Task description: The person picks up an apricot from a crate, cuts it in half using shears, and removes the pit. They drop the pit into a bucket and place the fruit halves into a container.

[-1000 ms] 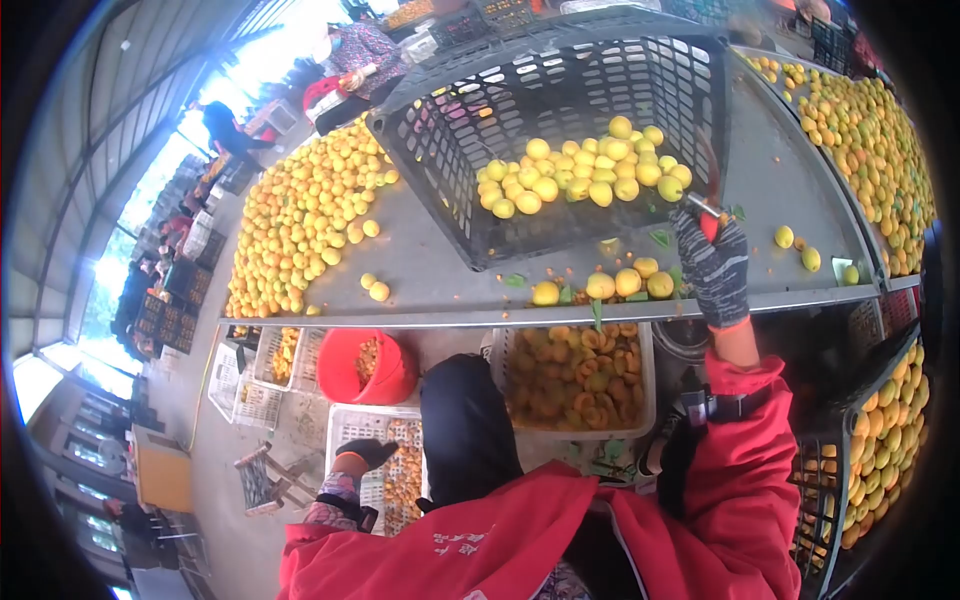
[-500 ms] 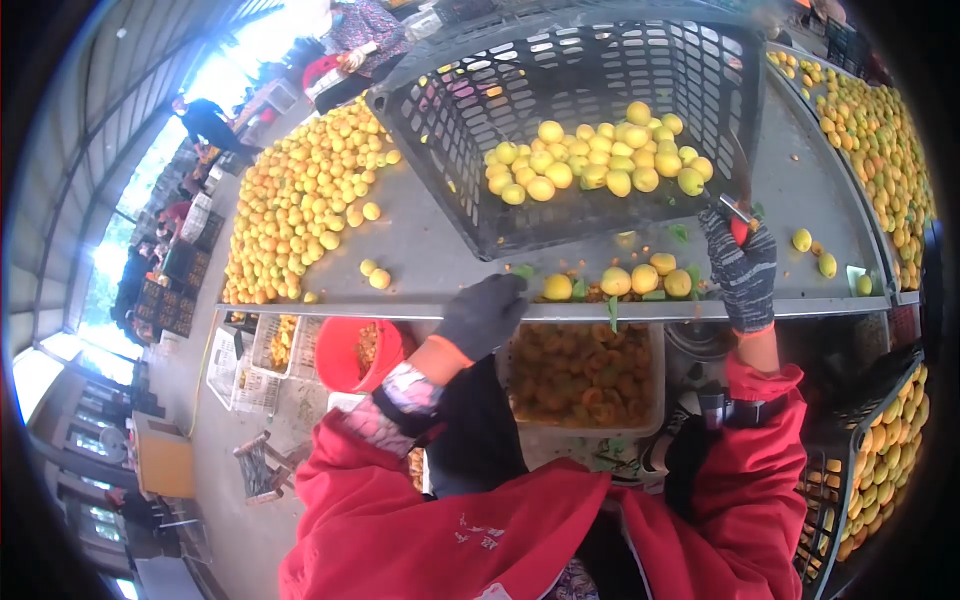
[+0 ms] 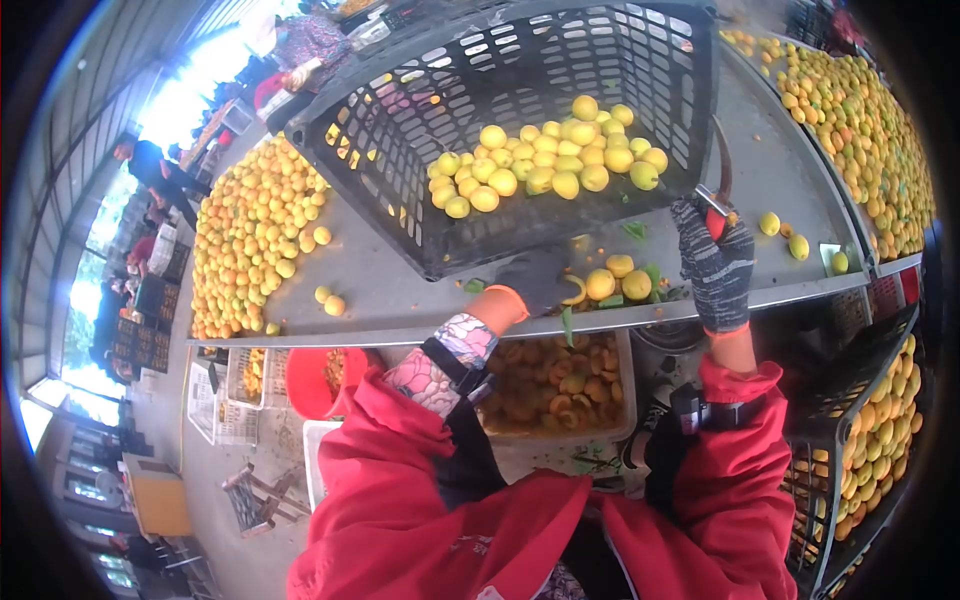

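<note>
My right hand, in a grey striped knit glove, is closed round the red handle of a knife whose slim blade points up beside the crate. My left hand, in a dark grey glove, lies low over the front of the metal table among loose yellow-orange apricots. One cut-looking apricot piece shows right at its fingertips. The fingers are blurred and partly hidden, so I cannot tell whether they grip a fruit. Behind both hands, a black plastic crate lies tipped toward me, with yellow apricots inside.
A large apricot pile covers the table's left; another pile lies right, beyond a metal divider. Below the table edge are a tub of apricot halves and a red bucket. A full black crate stands at right.
My left hand has moved from the table edge onto the loose apricots, covering some of them. The right hand keeps its grip on the knife. The whole view has shifted.
</note>
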`<control>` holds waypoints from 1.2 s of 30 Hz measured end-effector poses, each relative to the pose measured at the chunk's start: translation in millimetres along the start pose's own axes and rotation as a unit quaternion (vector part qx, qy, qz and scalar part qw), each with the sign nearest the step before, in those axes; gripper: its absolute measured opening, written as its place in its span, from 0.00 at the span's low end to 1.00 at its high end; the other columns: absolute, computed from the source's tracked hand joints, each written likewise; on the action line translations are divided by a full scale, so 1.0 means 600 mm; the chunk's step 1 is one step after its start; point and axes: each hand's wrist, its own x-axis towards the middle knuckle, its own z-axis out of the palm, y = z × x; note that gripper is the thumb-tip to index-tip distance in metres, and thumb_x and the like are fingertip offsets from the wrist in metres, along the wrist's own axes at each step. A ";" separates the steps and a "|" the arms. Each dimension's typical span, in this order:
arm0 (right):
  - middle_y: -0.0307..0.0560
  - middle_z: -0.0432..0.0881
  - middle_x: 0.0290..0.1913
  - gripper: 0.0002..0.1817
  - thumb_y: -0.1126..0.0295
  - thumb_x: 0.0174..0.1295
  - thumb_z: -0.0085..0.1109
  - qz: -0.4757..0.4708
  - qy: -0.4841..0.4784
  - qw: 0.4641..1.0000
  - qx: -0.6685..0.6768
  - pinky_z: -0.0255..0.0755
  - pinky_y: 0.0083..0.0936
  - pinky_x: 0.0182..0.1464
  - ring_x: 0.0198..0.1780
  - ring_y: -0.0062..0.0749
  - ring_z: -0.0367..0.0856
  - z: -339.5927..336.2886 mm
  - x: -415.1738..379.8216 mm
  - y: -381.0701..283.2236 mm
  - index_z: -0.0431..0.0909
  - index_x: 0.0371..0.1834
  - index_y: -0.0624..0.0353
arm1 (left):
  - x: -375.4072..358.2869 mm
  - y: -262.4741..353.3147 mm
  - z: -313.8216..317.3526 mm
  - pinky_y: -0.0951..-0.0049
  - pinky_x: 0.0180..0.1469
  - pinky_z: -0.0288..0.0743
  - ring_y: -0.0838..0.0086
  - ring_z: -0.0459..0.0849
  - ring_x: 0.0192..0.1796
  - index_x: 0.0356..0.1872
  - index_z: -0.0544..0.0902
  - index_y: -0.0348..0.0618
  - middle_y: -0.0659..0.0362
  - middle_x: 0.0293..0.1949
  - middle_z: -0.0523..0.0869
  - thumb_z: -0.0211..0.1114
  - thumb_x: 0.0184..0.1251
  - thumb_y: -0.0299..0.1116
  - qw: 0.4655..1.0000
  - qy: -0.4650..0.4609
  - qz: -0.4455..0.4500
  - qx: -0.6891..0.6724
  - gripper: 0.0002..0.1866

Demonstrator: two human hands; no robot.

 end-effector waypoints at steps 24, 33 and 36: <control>0.38 0.82 0.30 0.10 0.73 0.63 0.63 -0.063 -0.019 0.995 -0.078 0.70 0.20 0.34 0.31 0.17 0.75 0.013 -0.004 -0.012 0.82 0.46 0.66 | -0.058 -0.010 -0.033 0.70 0.59 0.72 0.71 0.77 0.57 0.63 0.73 0.40 0.53 0.55 0.80 0.68 0.61 0.33 0.908 0.008 0.047 -0.416 0.28; 0.38 0.83 0.30 0.11 0.74 0.63 0.63 -0.054 -0.012 0.993 -0.101 0.70 0.19 0.33 0.31 0.16 0.75 0.008 -0.002 -0.009 0.82 0.46 0.66 | -0.026 0.007 -0.011 0.60 0.57 0.74 0.51 0.80 0.55 0.60 0.76 0.44 0.44 0.56 0.79 0.61 0.61 0.41 0.999 -0.027 0.023 0.018 0.26; 0.38 0.84 0.32 0.11 0.74 0.63 0.63 -0.066 -0.004 0.994 -0.087 0.71 0.18 0.35 0.32 0.15 0.76 0.004 -0.002 0.003 0.82 0.47 0.66 | -0.003 0.029 -0.003 0.57 0.55 0.74 0.50 0.80 0.54 0.57 0.78 0.43 0.45 0.54 0.80 0.56 0.65 0.41 0.996 -0.052 0.002 0.073 0.22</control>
